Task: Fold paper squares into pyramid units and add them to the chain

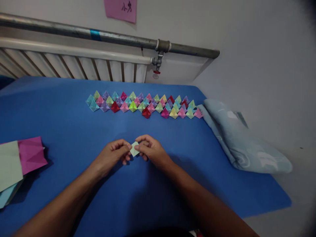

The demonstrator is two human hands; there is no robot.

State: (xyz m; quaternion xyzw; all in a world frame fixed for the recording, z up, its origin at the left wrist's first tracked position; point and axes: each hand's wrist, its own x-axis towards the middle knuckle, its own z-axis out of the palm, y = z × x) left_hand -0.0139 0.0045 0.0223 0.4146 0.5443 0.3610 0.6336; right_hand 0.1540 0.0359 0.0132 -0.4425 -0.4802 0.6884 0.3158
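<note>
Head view: both hands meet over the middle of the table [61, 108], which is covered in blue, a little nearer its front edge than its back. The left hand [112, 155] and the right hand [150, 149] each pinch one side of a small pale green folded paper [134, 149] between thumb and fingertips, so the paper sits in the narrow gap between them, just above or on the blue surface; which of the two cannot be told. Both forearms reach in from the front edge.

Toward the back edge, well apart from the hands, lies a long band of small folded paper pieces [144, 104] in many colours, set in two or three close rows and running from about the middle toward the right edge. At the left edge lies a stack of flat paper sheets [14, 164], with a magenta sheet and a pale green one on top. A light blue pillow [243, 141] lies along the right edge, partly hanging past it. Behind the table run a radiator [74, 65] and a grey pipe [111, 36], with a pink note [120, 10] on the wall above.
</note>
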